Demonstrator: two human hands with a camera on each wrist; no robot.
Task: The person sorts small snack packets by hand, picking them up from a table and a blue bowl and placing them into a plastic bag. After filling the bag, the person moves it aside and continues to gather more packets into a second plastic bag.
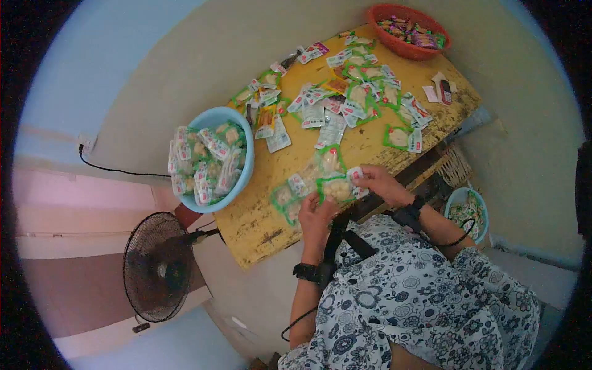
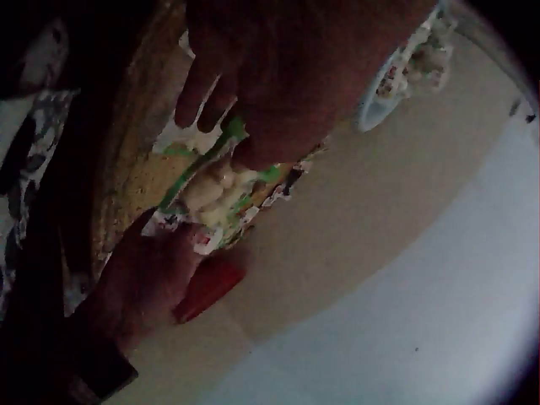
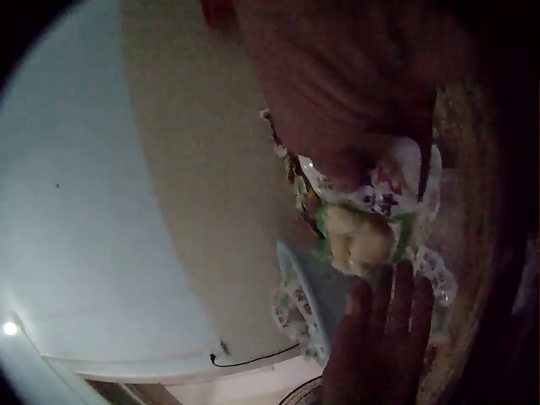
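A food packet (image 1: 337, 189) with green edges, a clear window and pale lumps inside is held level above the near table edge. My left hand (image 1: 316, 217) pinches its left end between thumb and fingers. At the other end, my right hand (image 1: 383, 185) grips the white printed part. In the right wrist view the pale lumps (image 3: 359, 238) show between the two hands. Similar packets lie just beyond and left of it, one packet (image 1: 330, 159) behind and another packet (image 1: 285, 196) by the left hand.
Many packets (image 1: 333, 126) are spread over the worn yellow table (image 1: 256, 231). A blue basin (image 1: 248, 161) full of packets stands left, a red basket (image 1: 404, 49) of wrapped snacks far right. A phone (image 1: 444, 92) lies near the right edge. A fan (image 1: 159, 268) and a lower tub (image 1: 484, 229) flank the table.
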